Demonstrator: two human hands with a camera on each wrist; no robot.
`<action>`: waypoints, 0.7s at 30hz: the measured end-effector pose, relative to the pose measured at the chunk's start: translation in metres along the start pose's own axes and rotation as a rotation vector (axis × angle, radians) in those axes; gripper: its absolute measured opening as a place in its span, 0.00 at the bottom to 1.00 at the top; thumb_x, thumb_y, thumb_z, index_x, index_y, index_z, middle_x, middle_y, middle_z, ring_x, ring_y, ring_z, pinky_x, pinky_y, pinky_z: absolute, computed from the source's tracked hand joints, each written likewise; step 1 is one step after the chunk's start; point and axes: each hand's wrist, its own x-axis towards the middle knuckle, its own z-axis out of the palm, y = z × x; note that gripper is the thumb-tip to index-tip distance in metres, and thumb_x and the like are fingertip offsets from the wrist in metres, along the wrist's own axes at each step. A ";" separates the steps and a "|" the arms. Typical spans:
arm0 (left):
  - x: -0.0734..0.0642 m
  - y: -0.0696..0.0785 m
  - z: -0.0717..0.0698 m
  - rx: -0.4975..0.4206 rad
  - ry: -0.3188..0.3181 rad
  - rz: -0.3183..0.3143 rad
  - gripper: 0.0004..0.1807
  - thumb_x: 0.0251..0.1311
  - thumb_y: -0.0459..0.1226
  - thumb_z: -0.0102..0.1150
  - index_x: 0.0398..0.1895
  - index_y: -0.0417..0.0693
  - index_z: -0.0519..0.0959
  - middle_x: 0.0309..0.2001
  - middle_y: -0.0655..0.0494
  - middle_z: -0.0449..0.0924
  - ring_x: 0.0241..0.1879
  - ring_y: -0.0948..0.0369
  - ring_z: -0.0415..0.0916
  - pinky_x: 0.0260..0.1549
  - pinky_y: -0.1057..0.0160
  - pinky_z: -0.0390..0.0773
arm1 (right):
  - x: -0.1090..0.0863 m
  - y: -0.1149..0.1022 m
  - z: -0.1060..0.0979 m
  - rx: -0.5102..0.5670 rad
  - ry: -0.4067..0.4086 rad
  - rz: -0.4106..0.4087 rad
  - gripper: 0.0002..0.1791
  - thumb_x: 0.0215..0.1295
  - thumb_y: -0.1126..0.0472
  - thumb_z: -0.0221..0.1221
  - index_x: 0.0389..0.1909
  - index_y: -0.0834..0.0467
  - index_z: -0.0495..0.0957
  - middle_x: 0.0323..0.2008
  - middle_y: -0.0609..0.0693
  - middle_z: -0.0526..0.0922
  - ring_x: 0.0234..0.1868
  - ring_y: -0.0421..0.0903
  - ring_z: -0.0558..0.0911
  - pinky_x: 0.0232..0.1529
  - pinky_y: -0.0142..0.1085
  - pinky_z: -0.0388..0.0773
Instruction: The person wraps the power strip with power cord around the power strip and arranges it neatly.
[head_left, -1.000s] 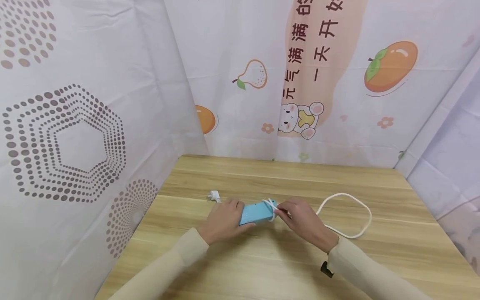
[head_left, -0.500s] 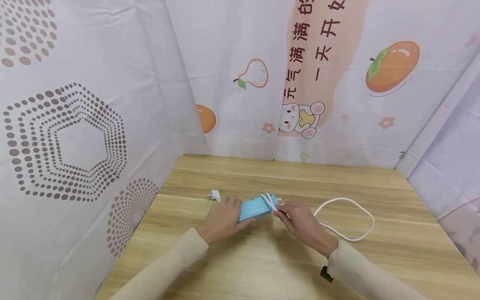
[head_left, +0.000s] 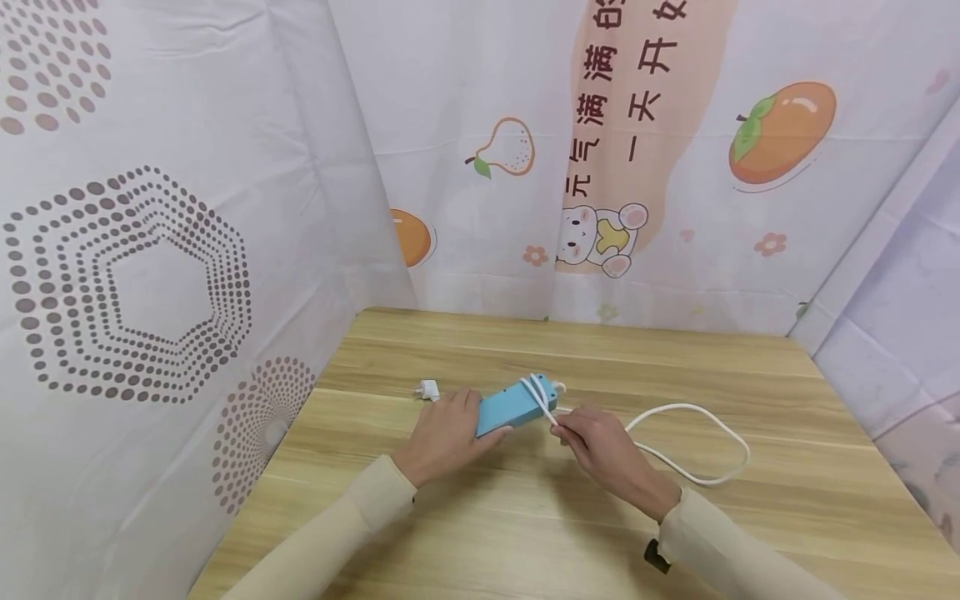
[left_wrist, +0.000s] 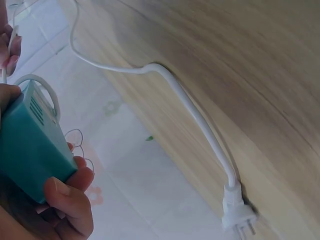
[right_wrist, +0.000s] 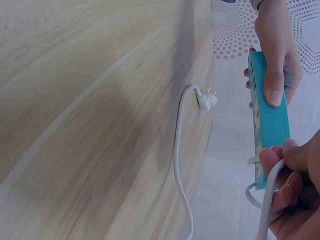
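A light blue power strip (head_left: pixel 504 408) is gripped at its left end by my left hand (head_left: pixel 447 435), thumb along the near side and fingers over the far side. White cord (head_left: pixel 542 398) is wrapped across the strip near its right end. My right hand (head_left: pixel 606 450) pinches the cord just off that end, between thumb and fingers. In the right wrist view, the pinched cord (right_wrist: pixel 269 197) runs down from the fingertips. The strip's slotted end (left_wrist: pixel 37 107) shows in the left wrist view, with a cord loop beside it.
The white plug (head_left: pixel 429 389) lies on the wooden table (head_left: pixel 465 342), beyond my left hand. To the right of my right hand, a loose loop of cord (head_left: pixel 738 442) lies on the tabletop. Printed curtains (head_left: pixel 450 75) stand behind and at both sides.
The strip's right end has swung away from me and up in the head view, while the left hand keeps its hold. The pinched cord stretches slightly longer from strip to right hand; the loose loop shifted slightly.
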 end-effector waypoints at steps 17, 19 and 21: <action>0.000 0.004 -0.010 -0.233 -0.023 -0.142 0.37 0.65 0.69 0.54 0.43 0.42 0.79 0.30 0.60 0.73 0.25 0.65 0.69 0.21 0.67 0.69 | -0.005 0.000 0.001 0.061 0.036 -0.009 0.06 0.63 0.67 0.69 0.32 0.52 0.85 0.24 0.40 0.81 0.29 0.33 0.73 0.29 0.31 0.72; 0.000 0.005 -0.010 -0.244 -0.028 -0.151 0.37 0.65 0.69 0.53 0.43 0.42 0.79 0.31 0.59 0.74 0.25 0.65 0.70 0.22 0.66 0.69 | -0.005 -0.001 0.002 0.068 0.043 -0.013 0.06 0.63 0.67 0.69 0.32 0.52 0.85 0.24 0.39 0.81 0.28 0.33 0.72 0.28 0.31 0.72; 0.000 0.005 -0.012 -0.280 -0.038 -0.171 0.38 0.65 0.70 0.52 0.45 0.42 0.79 0.32 0.59 0.75 0.26 0.65 0.71 0.23 0.65 0.71 | -0.006 -0.001 0.003 0.080 0.045 -0.015 0.07 0.62 0.67 0.70 0.32 0.52 0.85 0.24 0.39 0.81 0.28 0.32 0.72 0.28 0.31 0.72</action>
